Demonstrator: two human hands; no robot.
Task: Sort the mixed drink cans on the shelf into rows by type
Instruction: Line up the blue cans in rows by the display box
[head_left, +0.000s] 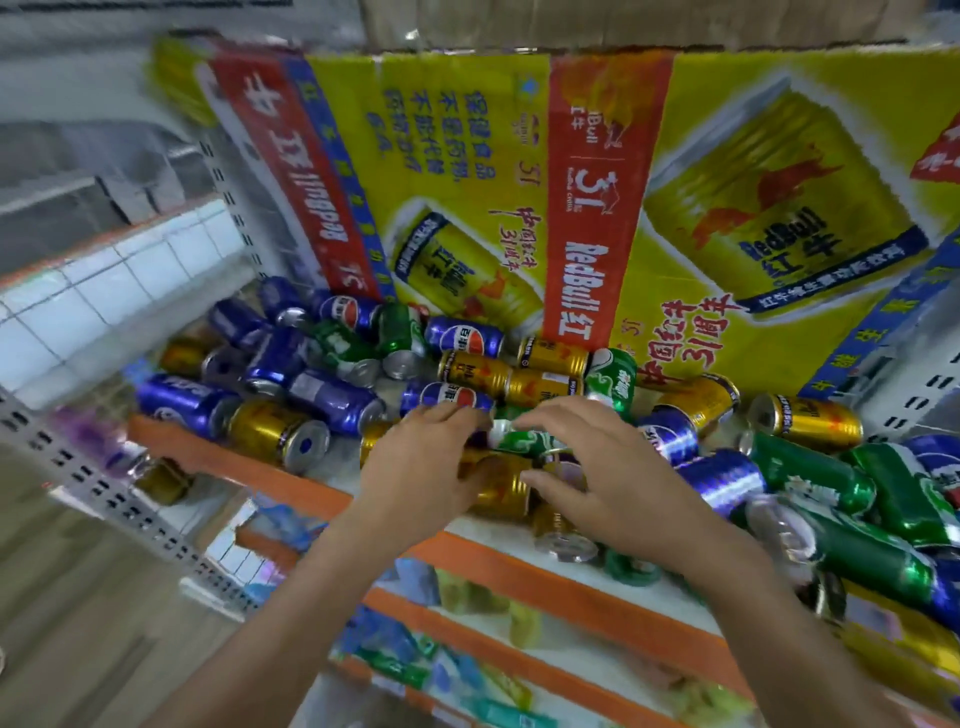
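A jumble of drink cans lies on its sides on the orange-edged shelf (498, 564): blue cola cans (332, 400) mostly at the left, gold energy-drink cans (540, 387) in the middle and green soda cans (810, 470) at the right. My left hand (415, 462) and my right hand (602, 467) meet over the middle of the pile. Between them lies a green can (524, 440). My right fingers curl over it with the thumb beneath, and my left fingertips curl onto its pale end. A gold can (501, 491) lies just under it.
A large yellow and red cardboard box (467, 156) stands upside down against the back of the shelf. A perforated grey upright (88, 478) borders the left side. Lower shelves (467, 618) hold packaged goods. A gold can (163, 480) lies beyond the left edge.
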